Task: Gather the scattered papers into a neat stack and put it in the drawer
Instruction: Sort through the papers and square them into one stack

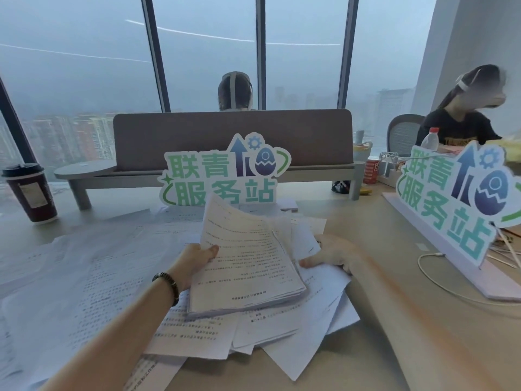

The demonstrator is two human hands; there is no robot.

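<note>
The left hand (197, 256), a dark beaded bracelet (167, 283) on its wrist, pinches the left edge of a thick stack of white printed paper sheets (248, 266), thumb on top, the stack's far end curling upward. The right hand (335, 253) lies flat with fingers nearly straight, its fingertips (306, 263) slipped beneath the stack's right edge onto loose white printed sheets (282, 328) fanned across the pale wooden desk (394, 320). More scattered sheets (84, 263) spread away beyond the left knuckles.

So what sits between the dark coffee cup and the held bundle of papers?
In the head view, loose printed sheets cover the desk between the coffee cup and the bundle held by the left hand.
</note>
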